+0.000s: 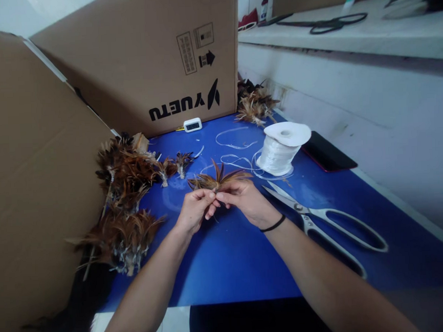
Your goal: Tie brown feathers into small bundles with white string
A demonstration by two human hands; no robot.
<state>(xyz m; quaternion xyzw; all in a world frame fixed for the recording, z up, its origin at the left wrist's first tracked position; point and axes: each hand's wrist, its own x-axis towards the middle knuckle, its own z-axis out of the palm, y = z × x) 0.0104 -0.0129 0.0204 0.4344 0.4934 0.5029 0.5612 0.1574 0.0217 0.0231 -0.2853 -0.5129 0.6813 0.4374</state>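
Both my hands pinch the base of a small bunch of brown feathers [222,178], held over the middle of the blue table [218,264]. My left hand [196,208] grips it with thumb and forefinger from the left. From the right, my right hand [247,196] closes on the same base, its thumb tip touching the left thumb. The feathers fan out away from me above the fingers. Just beyond the bunch, thin white cord [236,160] lies in loose loops, leading to a white spool [279,151]. Whether cord is wound round the feather base cannot be seen.
Open scissors [307,211] lie right of my right forearm, with a dark phone [329,151] behind. Feather bunches [129,238] line the left side; more feathers [255,103] lie at the back. A cardboard box [146,56], small white timer [192,124] and white ledge [348,38] border the table.
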